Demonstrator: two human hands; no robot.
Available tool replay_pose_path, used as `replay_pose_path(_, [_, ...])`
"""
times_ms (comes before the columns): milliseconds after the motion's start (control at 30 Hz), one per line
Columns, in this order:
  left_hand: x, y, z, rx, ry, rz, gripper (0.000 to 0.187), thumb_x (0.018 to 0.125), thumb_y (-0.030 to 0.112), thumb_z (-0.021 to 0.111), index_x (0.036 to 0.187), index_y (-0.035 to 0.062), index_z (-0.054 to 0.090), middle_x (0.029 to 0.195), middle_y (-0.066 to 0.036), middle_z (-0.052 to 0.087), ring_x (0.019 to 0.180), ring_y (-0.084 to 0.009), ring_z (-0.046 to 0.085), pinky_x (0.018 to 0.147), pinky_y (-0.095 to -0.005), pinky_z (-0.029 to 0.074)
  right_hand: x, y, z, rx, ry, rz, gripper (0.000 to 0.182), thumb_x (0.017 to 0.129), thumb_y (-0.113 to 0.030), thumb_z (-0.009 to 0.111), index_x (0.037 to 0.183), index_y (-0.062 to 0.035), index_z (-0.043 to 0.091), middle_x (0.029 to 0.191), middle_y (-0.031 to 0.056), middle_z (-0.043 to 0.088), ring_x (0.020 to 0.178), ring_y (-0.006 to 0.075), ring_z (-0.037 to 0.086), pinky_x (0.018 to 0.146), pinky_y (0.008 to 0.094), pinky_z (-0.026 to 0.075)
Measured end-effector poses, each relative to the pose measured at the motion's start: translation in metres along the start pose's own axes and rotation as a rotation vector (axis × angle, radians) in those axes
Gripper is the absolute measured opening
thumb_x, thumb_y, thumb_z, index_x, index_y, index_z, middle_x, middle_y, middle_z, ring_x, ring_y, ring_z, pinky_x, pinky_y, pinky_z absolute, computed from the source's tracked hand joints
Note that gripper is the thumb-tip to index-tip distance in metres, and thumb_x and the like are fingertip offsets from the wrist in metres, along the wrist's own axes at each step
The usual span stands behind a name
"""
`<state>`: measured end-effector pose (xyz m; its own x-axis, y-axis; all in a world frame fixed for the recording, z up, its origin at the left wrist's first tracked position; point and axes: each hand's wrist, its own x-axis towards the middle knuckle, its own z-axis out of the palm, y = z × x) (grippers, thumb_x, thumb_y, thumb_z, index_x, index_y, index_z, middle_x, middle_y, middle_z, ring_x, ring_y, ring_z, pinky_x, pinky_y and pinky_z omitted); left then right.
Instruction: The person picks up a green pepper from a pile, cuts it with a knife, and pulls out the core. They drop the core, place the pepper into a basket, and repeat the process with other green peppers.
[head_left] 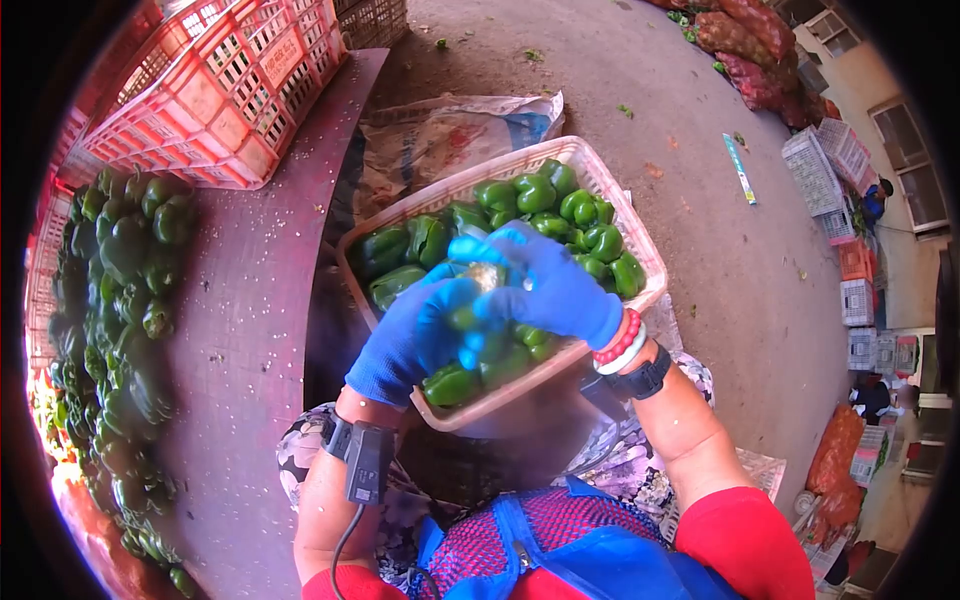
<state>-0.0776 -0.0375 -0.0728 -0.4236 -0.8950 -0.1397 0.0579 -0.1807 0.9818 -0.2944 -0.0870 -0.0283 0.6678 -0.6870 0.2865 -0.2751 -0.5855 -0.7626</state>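
In the middle of the frame both hands, in blue gloves, come together over a pale plastic basket (601,180) filled with green peppers (540,195). The left hand (415,335) and the right hand (545,280) close from either side on one green pepper (482,280), which sits between the fingertips just above the heap in the basket's centre; how tightly the fingers grip it I cannot tell. The basket rests tilted on the person's lap, its near rim low in the frame's centre. At the left edge a long pile of loose peppers (125,300) lies along a dark reddish table (250,330). A red plastic crate (220,85) stands at the upper left, and a printed sack (450,135) lies on the ground behind the basket.
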Motion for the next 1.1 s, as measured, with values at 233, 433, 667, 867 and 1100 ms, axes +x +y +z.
replay_pose_path(233, [-0.005, 0.044, 0.013, -0.439, -0.013, -0.249, 0.038, 0.098, 0.02, 0.053, 0.135, 0.0099, 0.052, 0.081, -0.009, 0.067, 0.052, -0.0144, 0.062, 0.039, -0.0225, 0.046, -0.002, -0.01, 0.019, -0.117, 0.173, 0.0, 0.033, 0.097, -0.037, 0.063, 0.112, -0.0077, 0.065, 0.104, 0.0174, 0.063, 0.095, 0.0363, 0.063, 0.082, 0.0407, 0.051])
replay_pose_path(433, [-0.012, 0.03, 0.033, -0.341, 0.069, -0.193, 0.043, 0.1, 0.027, 0.056, 0.14, 0.0119, 0.047, 0.1, -0.005, 0.065, 0.077, -0.0172, 0.069, 0.044, -0.0268, 0.053, 0.0, 0.013, 0.053, 0.36, 0.389, 0.318, 0.037, 0.104, -0.035, 0.053, 0.105, -0.0008, 0.067, 0.087, 0.0136, 0.069, 0.083, 0.0216, 0.066, 0.077, 0.0355, 0.052])
replay_pose_path(667, [-0.006, 0.037, 0.027, -0.245, 0.053, -0.293, 0.035, 0.099, 0.025, 0.058, 0.131, 0.0101, 0.055, 0.096, -0.004, 0.065, 0.075, -0.0153, 0.069, 0.045, -0.0267, 0.054, 0.005, -0.027, 0.001, 0.535, 0.115, 0.857, 0.05, 0.093, -0.052, 0.068, 0.094, -0.0024, 0.071, 0.078, 0.0024, 0.066, 0.067, 0.0074, 0.057, 0.061, 0.0255, 0.047])
replay_pose_path(867, [0.002, 0.025, 0.022, -0.116, 0.06, -0.373, 0.034, 0.099, 0.022, 0.057, 0.131, 0.0088, 0.056, 0.093, -0.005, 0.065, 0.069, -0.0147, 0.068, 0.044, -0.0264, 0.054, -0.005, -0.012, -0.009, 0.7, 0.185, 0.899, 0.045, 0.095, -0.049, 0.066, 0.087, -0.0044, 0.068, 0.067, 0.0004, 0.061, 0.052, 0.0078, 0.053, 0.05, 0.023, 0.042])
replay_pose_path(1100, [0.002, 0.014, 0.027, -0.047, -0.005, -0.353, 0.031, 0.1, 0.025, 0.056, 0.128, 0.0106, 0.058, 0.089, -0.005, 0.065, 0.064, -0.0153, 0.068, 0.041, -0.0262, 0.052, -0.014, 0.004, 0.012, 0.39, 0.155, 0.695, 0.035, 0.09, -0.041, 0.073, 0.094, -0.006, 0.068, 0.075, 0.0016, 0.063, 0.067, 0.0076, 0.056, 0.061, 0.0239, 0.047])
